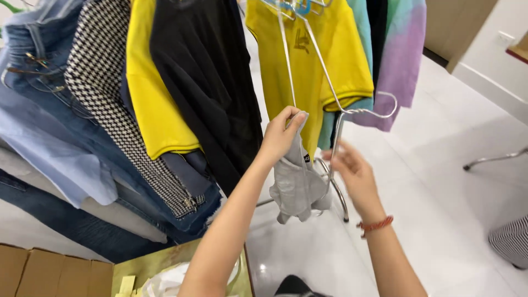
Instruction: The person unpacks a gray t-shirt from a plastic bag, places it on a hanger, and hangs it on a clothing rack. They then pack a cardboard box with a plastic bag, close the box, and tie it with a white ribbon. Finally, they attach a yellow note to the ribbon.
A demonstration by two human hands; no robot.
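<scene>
Grey small garment (297,187) hangs below wire hanger (330,88) | left hand (281,135) pinches its top edge | right hand (349,168) blurred, grip unclear | best: keep fabric taut, steady hanger.

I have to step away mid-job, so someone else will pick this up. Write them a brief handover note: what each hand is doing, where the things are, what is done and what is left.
Left hand: pinches the top edge of the small grey cloth garment, holding it up against the thin silver wire hanger.
Right hand: blurred, open fingers at the hanger's lower bar beside the garment; whether it grips is unclear.
The hanger hangs among the clothes on the rack, in front of a yellow T-shirt.
Done: garment lifted to the hanger.
Left: it is not yet draped or fixed on the hanger; the left hand alone carries it.
</scene>
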